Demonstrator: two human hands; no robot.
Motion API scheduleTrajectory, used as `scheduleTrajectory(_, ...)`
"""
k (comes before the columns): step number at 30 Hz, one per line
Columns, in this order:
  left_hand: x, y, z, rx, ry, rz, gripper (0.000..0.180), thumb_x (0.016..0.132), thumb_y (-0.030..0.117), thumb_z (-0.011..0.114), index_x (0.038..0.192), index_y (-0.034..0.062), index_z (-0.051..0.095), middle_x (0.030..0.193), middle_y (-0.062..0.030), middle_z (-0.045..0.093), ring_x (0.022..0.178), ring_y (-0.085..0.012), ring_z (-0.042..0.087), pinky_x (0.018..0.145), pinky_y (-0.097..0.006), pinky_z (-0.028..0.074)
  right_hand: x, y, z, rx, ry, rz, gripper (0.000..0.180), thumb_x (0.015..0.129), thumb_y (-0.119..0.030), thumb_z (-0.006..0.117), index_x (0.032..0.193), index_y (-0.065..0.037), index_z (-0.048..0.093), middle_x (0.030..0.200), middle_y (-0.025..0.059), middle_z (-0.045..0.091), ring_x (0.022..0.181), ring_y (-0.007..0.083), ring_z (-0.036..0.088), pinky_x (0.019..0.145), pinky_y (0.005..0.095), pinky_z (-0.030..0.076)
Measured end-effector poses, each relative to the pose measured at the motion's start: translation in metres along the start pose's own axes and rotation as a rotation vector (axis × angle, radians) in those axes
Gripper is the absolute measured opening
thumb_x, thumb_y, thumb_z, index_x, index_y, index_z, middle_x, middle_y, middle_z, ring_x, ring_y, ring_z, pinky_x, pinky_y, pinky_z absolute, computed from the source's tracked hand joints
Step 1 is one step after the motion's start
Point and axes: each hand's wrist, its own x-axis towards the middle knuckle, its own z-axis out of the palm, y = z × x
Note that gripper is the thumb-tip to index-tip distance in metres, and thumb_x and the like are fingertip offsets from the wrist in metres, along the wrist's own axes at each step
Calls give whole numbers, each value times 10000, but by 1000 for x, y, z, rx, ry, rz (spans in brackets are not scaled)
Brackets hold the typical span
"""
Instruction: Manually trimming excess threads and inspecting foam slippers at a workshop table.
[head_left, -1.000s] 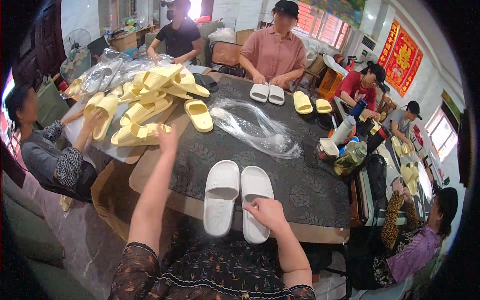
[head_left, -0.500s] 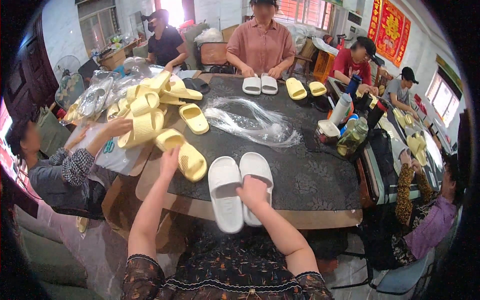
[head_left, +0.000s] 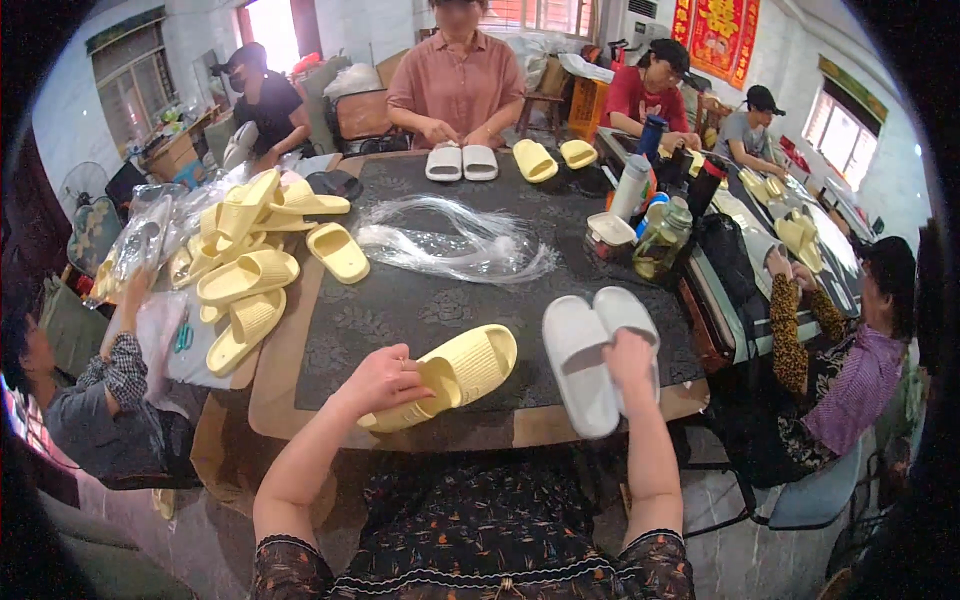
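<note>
Busy workshop room, dark patterned table (head_left: 420,310) in front of me, other people seated round it handling slippers. My left hand (head_left: 385,380) is curled round a pale yellow slipper (head_left: 455,372): fingers wrapped over its near end, thumb side toward me, the toe end sticking out past my fingertips to the right and resting on the table near its front edge. My right hand (head_left: 632,352) sits on a white pair of slippers (head_left: 598,352), fingers closed on the heel end of the two where they lie side by side touching; the pair runs away from my fingertips and tilts a bit left. I can't tell how firmly the fingers pinch underneath, that part is hidden.

Beyond my left fingers, further up the table, a heap of yellow slippers (head_left: 250,250) spills over the left edge, and clear plastic bags (head_left: 460,245) lie past both hands in the middle. Jars and a bottle (head_left: 650,225) stand beyond my right fingertips, well apart.

To do this step well, I judge: keep the white pair squared under the right fingers so the soles stay matched, don't let one slide. Bring the yellow one flat, sole down, just left of the right fingers, not overlapping the white. Grip the strap, not the soft edge, so it doesn't fold.
</note>
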Motion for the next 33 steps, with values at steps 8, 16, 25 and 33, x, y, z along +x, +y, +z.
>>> scheduleTrajectory(8,-11,12,28,218,210,-679,466,735,347,745,1061,56,581,1064,-148,566,980,-344,527,835,-451,457,51,85,-7,25,103,315,269,804,-209,629,959,10,609,1034,247,632,934,392,628,818,460,504)
scheduleTrajectory(16,-16,51,39,236,23,-1188,859,736,633,642,1255,-25,452,1102,-283,513,1042,-420,506,857,-489,454,-23,-83,-47,561,139,-220,593,763,-261,713,1252,-12,487,1158,183,543,1085,370,515,941,426,421)
scheduleTrajectory(25,-7,52,51,236,147,-1149,675,710,379,703,1228,23,457,1073,-283,507,1017,-421,524,858,-477,456,-87,-211,13,276,16,-459,753,744,-333,705,1357,-30,390,1349,266,373,1257,424,344,1059,498,302)
scheduleTrajectory(33,-39,19,41,31,164,-969,525,736,244,647,1207,60,505,1148,-227,535,1061,-415,532,907,-479,450,-44,-154,26,531,154,-523,466,720,-5,546,1185,-24,562,1227,184,542,1162,364,486,1015,449,382)
